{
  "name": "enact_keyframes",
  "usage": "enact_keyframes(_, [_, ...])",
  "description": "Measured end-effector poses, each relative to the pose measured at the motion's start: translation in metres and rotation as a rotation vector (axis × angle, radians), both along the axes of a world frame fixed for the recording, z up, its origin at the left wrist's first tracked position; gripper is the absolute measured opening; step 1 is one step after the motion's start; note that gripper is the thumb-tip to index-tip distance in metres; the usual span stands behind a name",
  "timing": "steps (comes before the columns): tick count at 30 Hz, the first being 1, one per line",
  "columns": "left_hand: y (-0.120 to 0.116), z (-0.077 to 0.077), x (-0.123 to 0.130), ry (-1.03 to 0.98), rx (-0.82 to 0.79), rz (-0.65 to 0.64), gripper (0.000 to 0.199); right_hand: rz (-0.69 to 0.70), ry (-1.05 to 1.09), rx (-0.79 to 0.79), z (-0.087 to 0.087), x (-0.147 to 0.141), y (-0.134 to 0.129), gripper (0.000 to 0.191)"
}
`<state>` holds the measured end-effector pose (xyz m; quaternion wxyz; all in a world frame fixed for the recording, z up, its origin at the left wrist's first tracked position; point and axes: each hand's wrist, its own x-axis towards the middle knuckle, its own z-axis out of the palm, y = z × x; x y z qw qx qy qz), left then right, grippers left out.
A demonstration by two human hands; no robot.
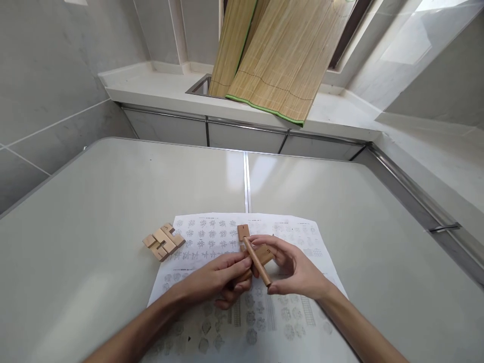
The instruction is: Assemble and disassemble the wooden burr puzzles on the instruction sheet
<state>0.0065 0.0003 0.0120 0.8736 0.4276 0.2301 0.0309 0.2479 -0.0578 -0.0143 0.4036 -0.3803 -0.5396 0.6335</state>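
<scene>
Between my hands, above a printed paper sheet point(212, 297), are several brown wooden puzzle pieces. My left hand point(230, 277) is closed around a wooden block piece point(243, 232) with a mark near its end. A round wooden rod point(257, 262) slants across the front of the held pieces. My right hand point(293, 267) pinches the rod lengthwise, thumb at its lower end and a fingertip near the upper end. Another marked wooden piece point(264, 253) shows behind the rod, partly covered by the fingers. How the pieces join is hidden.
A flat cluster of notched wooden blocks point(163, 242) lies left of the hands, overlapping the paper's edge. The pale table point(113, 201) has a metal seam strip point(247, 181). Beyond it, a bamboo mat point(280, 65) hangs over a white counter point(159, 93) and sink.
</scene>
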Motion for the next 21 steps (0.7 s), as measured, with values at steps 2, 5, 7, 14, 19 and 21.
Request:
enact_keyframes(2, [0.0013, 0.0016, -0.0012, -0.002, 0.013, -0.004, 0.04, -0.012, 0.049, 0.008, -0.0017, 0.0022, 0.0005, 0.078])
enact_keyframes(5, [0.0033, 0.0018, -0.0031, -0.036, -0.003, -0.015, 0.038, -0.02, 0.086, 0.023, -0.0042, 0.0053, 0.002, 0.076])
enact_keyframes(7, [0.0036, 0.0007, -0.0036, -0.053, -0.014, -0.006, 0.037, -0.019, 0.089, 0.024, -0.0055, 0.0056, 0.0028, 0.077])
enact_keyframes(14, [0.001, -0.0038, -0.0023, -0.045, -0.02, 0.019, 0.036, -0.021, 0.083, -0.018, -0.0057, 0.0024, 0.0018, 0.075])
enact_keyframes(19, [-0.0005, -0.0046, -0.0013, -0.037, -0.001, 0.035, 0.036, -0.005, 0.073, -0.014, -0.0066, 0.0042, 0.0016, 0.075])
enact_keyframes(21, [-0.0005, -0.0051, -0.0015, -0.036, 0.011, 0.038, 0.036, 0.001, 0.066, -0.001, -0.0084, 0.0046, 0.0023, 0.076])
